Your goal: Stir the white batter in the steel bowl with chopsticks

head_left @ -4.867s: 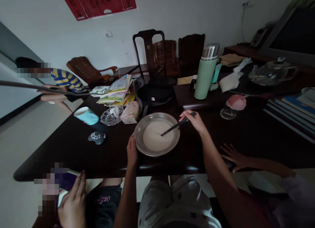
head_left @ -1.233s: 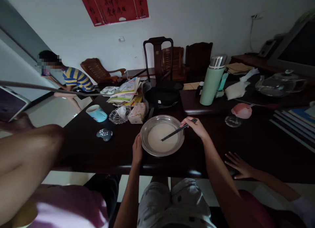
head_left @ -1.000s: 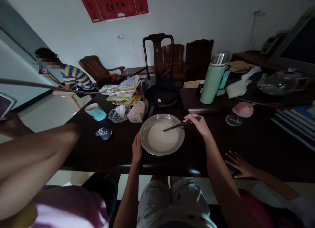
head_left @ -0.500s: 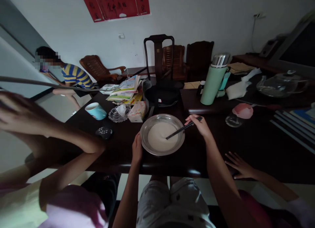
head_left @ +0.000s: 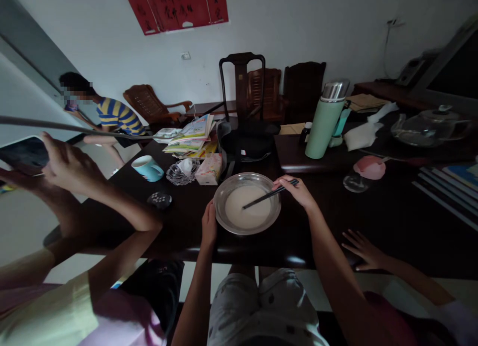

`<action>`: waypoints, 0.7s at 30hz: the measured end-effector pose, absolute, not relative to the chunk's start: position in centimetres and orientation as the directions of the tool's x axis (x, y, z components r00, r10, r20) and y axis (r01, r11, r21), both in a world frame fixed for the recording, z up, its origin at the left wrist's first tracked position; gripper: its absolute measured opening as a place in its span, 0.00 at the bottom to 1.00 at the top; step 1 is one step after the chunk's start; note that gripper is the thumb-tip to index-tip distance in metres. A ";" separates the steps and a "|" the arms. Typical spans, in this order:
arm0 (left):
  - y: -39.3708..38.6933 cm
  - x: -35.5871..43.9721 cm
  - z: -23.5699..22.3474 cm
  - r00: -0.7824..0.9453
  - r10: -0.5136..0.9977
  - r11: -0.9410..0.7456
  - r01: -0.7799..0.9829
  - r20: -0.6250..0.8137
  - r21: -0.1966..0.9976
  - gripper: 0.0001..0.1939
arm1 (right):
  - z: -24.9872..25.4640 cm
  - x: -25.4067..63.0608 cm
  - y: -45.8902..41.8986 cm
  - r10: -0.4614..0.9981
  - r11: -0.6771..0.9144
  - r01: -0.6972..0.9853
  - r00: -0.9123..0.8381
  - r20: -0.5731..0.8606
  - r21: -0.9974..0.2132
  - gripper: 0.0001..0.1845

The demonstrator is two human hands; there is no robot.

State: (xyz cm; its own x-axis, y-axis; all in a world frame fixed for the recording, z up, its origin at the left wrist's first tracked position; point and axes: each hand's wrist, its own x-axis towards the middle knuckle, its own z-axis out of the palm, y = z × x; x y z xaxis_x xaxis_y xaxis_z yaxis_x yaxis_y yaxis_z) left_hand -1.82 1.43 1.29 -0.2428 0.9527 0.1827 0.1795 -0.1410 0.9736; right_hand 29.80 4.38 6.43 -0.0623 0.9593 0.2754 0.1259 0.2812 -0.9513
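A round metal bowl (head_left: 221, 217) of pale, creamy batter (head_left: 248, 214) rests near the table's front edge. My left hand (head_left: 209, 221) is closed against the bowl's left rim, steadying it. Dark chopsticks (head_left: 267, 195) are pinched in my right hand (head_left: 297, 190) at the bowl's right side. Their lower tips dip into the batter left of its middle. Behind the bowl stands a patterned tissue pack (head_left: 209, 170), with a glass dish (head_left: 181, 173) beside it.
At left, a person's arms (head_left: 123, 206) reach over the table holding a phone (head_left: 24, 154). Another person's hand (head_left: 366, 251) lies flat at right. A green thermos (head_left: 324, 124), a glass teapot (head_left: 429, 129), a blue mug (head_left: 148, 169) and books (head_left: 192, 134) stand around.
My right hand and the chopsticks have swung through the batter, now further left than half a second ago. My left hand stays at the bowl. The person at left has brought arms and phone over the table.
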 end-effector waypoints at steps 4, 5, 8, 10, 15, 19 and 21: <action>1.4 -1.8 1.3 -0.247 0.952 -0.135 0.183 0.178 0.974 0.28 | 6.5 30.0 4.4 0.952 0.298 0.119 0.035 0.304 -0.947 0.20; 1.4 -1.8 1.3 -0.245 0.953 -0.137 0.184 0.180 0.973 0.27 | 6.4 30.2 4.5 0.949 0.296 0.123 0.071 0.306 -0.947 0.20; 1.4 -1.8 1.3 -0.249 0.951 -0.140 0.187 0.185 0.972 0.26 | 6.3 30.4 4.4 0.959 0.274 0.135 0.039 0.281 -0.952 0.22; 1.4 -1.8 1.4 -0.251 0.951 -0.136 0.187 0.181 0.973 0.26 | 6.4 30.1 4.4 0.960 0.279 0.134 -0.061 0.273 -0.951 0.22; 1.3 -1.7 1.6 -0.244 0.953 -0.133 0.189 0.177 0.973 0.28 | 6.4 29.9 4.4 0.953 0.301 0.148 -0.008 0.303 -0.942 0.21; 1.3 -1.6 1.7 -0.242 0.954 -0.133 0.185 0.177 0.974 0.28 | 6.5 30.3 4.4 0.964 0.254 0.156 0.039 0.263 -0.955 0.23; 1.3 -1.6 1.7 -0.243 0.953 -0.138 0.185 0.181 0.973 0.27 | 6.5 30.1 4.4 0.965 0.262 0.152 -0.057 0.256 -0.953 0.23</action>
